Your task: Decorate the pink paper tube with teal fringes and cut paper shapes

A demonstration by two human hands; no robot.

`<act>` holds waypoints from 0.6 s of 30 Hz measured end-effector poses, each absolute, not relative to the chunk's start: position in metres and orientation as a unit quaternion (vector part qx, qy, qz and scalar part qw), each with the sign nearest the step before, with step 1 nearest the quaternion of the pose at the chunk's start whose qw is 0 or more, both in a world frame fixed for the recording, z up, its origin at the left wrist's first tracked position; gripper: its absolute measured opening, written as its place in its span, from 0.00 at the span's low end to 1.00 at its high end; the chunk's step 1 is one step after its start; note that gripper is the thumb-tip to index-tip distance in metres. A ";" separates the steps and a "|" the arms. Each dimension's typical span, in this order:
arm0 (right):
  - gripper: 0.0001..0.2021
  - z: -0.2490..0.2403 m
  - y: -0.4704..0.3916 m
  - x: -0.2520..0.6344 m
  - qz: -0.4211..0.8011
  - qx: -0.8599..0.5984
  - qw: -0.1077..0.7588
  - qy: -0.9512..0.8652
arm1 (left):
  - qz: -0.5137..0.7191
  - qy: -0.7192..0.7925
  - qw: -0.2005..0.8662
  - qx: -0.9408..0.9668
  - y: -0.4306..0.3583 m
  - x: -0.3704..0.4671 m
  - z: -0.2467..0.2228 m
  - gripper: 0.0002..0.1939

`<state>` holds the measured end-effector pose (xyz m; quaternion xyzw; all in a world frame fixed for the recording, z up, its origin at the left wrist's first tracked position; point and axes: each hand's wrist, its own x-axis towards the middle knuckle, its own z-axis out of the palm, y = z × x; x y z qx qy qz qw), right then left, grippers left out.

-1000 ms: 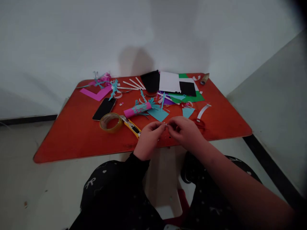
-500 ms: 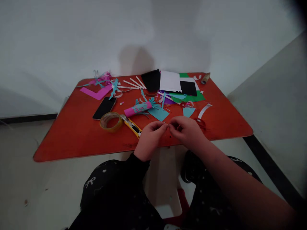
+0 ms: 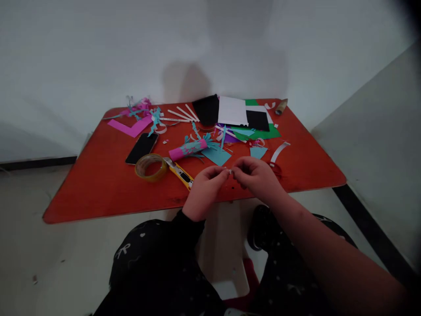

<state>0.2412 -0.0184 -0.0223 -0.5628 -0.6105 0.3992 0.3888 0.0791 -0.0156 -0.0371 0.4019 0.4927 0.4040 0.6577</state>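
My left hand (image 3: pixel 206 189) and my right hand (image 3: pixel 258 177) meet fingertip to fingertip above the table's front edge. Between their pinched fingers shows a tiny white bit (image 3: pixel 230 171), too small to name. Both hands are closed on it. Just left of my left hand lies a yellow box cutter (image 3: pixel 180 173) with its tip against a roll of tape (image 3: pixel 151 167). Beyond the hands rests a pink paper tube (image 3: pixel 187 149) with blue fringe, on a blue paper piece (image 3: pixel 217 155). A curved white strip (image 3: pixel 280 153) lies beyond my right hand.
On the red table (image 3: pixel 98 193) lie a phone (image 3: pixel 142 148), pink paper (image 3: pixel 131 127), white sticks (image 3: pixel 184 114), a white sheet (image 3: pixel 233 111), black sheets (image 3: pixel 206 110), green paper (image 3: pixel 274 132) and a cardboard tube (image 3: pixel 282 106). A wall (image 3: pixel 131 52) stands behind.
My right fingers have shifted slightly, with the thumb straighter, and the white bit between the fingertips shows more. My left hand keeps its pinch. The things on the table stay put.
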 end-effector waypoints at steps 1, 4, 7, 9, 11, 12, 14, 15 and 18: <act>0.05 -0.022 -0.018 0.241 0.423 -0.561 0.392 -0.594 | 0.404 0.490 0.660 0.401 -0.016 0.079 -0.037 0.15; 0.05 -0.021 -0.018 0.241 0.469 -0.553 0.402 -0.560 | 0.404 0.485 0.666 0.397 -0.016 0.079 -0.037 0.15; 0.05 -0.020 -0.018 0.241 0.446 -0.551 0.400 -0.581 | 0.406 0.485 0.670 0.390 -0.017 0.078 -0.037 0.15; 0.05 -0.019 -0.019 0.241 0.409 -0.551 0.392 -0.612 | 0.409 0.484 0.671 0.385 -0.017 0.078 -0.037 0.15; 0.05 -0.019 -0.019 0.241 0.379 -0.548 0.388 -0.637 | 0.411 0.486 0.669 0.384 -0.016 0.078 -0.038 0.16; 0.05 -0.018 -0.019 0.241 0.370 -0.546 0.388 -0.644 | 0.411 0.487 0.668 0.385 -0.016 0.078 -0.038 0.16; 0.06 -0.017 -0.019 0.242 0.374 -0.543 0.385 -0.646 | 0.412 0.487 0.667 0.386 -0.016 0.078 -0.039 0.16; 0.06 -0.017 -0.019 0.242 0.385 -0.543 0.385 -0.639 | 0.412 0.486 0.667 0.386 -0.016 0.078 -0.039 0.16; 0.07 -0.018 -0.019 0.243 0.406 -0.545 0.383 -0.625 | 0.410 0.486 0.665 0.392 -0.015 0.078 -0.038 0.15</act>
